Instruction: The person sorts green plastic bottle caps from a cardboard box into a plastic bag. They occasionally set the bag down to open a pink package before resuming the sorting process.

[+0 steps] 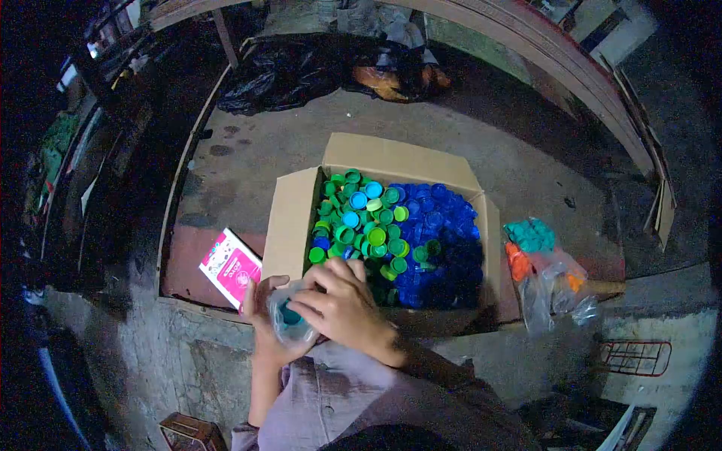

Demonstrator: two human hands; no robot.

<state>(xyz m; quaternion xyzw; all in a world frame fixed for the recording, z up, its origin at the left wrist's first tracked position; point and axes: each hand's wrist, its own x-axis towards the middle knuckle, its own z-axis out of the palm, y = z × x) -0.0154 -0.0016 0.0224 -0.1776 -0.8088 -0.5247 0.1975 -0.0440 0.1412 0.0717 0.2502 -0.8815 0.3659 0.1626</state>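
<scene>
My left hand is wrapped round a translucent plastic cup in front of the cardboard box. A dark teal piece, probably a bottle cap, shows inside the cup. Over the cup's mouth, my right hand has its fingers curled in, the tips beside the teal piece; what they pinch, if anything, is hidden. The open box holds many bottle caps: green caps with a few light blue ones on the left, dark blue caps on the right.
A pink and white booklet lies left of the box. On the right are clear bags with teal pieces and orange pieces. Black plastic bags lie at the back. A wire rack stands lower right.
</scene>
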